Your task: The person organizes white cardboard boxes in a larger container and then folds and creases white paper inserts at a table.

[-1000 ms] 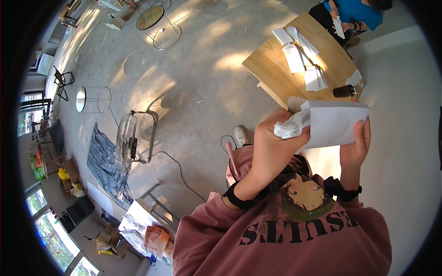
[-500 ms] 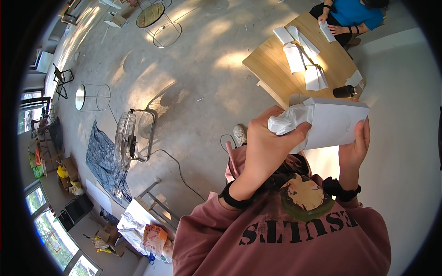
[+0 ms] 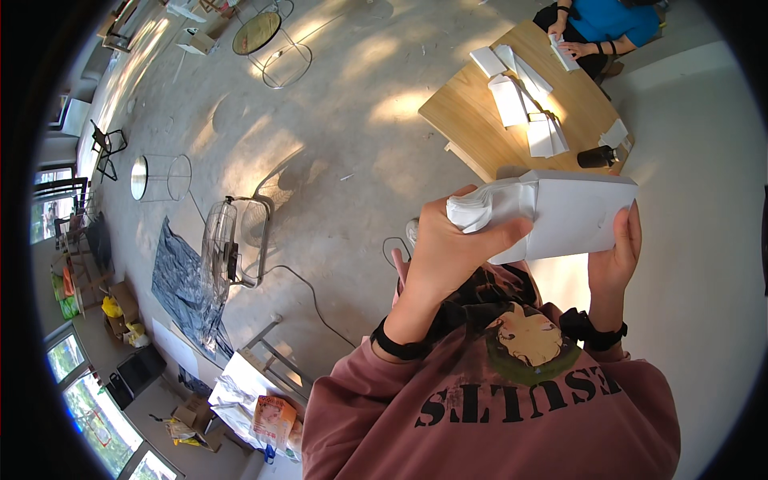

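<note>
I hold a white paper box (image 3: 572, 212) up in front of my chest. My right hand (image 3: 614, 252) grips its right side from below, fingers along the edge. My left hand (image 3: 452, 248) is closed around a crumpled wad of white paper (image 3: 478, 210) at the box's open left end, pressing against the opening. Both wrists carry black bands, and my pink printed sweatshirt (image 3: 496, 400) fills the lower part of the view.
A wooden table (image 3: 480, 112) with several flat white boxes and a dark bottle (image 3: 596, 157) stands ahead, where a person in a blue top (image 3: 612, 20) handles a box. A floor fan (image 3: 228, 248), its cable, wire stands and a tarp lie left.
My left hand has closed more tightly over the white wad and pushed it toward the box's open end. The person at the table has shifted their hands.
</note>
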`<act>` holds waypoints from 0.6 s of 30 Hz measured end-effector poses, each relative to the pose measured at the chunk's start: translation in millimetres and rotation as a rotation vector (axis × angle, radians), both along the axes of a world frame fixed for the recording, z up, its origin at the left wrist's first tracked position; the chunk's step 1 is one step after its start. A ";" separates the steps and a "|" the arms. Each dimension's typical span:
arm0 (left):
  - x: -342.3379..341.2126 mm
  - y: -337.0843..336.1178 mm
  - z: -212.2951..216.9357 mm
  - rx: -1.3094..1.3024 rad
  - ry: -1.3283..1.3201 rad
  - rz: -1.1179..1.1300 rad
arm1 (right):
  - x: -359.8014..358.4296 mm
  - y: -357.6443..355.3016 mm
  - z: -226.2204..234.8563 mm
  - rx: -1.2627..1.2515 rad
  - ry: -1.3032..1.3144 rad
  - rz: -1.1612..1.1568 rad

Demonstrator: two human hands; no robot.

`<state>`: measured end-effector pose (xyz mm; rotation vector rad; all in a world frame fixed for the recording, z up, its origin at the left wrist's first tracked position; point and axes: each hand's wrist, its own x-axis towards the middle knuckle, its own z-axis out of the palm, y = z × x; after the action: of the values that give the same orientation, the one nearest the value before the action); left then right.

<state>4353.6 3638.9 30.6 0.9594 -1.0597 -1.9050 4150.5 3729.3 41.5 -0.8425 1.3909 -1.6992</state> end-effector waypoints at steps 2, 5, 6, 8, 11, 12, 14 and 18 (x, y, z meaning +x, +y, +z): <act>-1.0 -0.5 1.5 0.005 0.021 -0.002 | 0.8 -0.1 3.3 0.016 0.048 -0.009; -2.0 -0.8 -1.3 -0.034 -0.020 0.010 | 3.8 -1.3 4.6 0.024 0.121 -0.057; -1.9 -1.3 -0.4 0.011 -0.047 0.013 | 3.0 -0.8 4.6 0.021 0.136 -0.037; -2.2 -2.2 -0.8 0.055 -0.076 0.012 | 2.6 -1.0 5.5 0.018 0.150 -0.021; -1.6 -2.2 -3.5 0.139 0.057 0.042 | 3.8 -3.5 8.3 0.043 0.143 0.003; -0.3 -3.0 -1.1 0.146 0.059 0.054 | 5.5 -4.9 9.1 0.039 0.116 -0.008; 2.0 -3.8 2.0 0.151 0.058 0.063 | 5.3 -6.4 8.2 0.034 0.087 -0.023; 6.0 -4.2 9.8 0.158 0.047 0.087 | -2.3 -5.7 2.4 0.023 -0.065 -0.044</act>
<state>4359.5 3634.7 40.3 1.0265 -0.8367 -1.9518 4148.1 3723.6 43.9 -0.7429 1.3918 -1.7256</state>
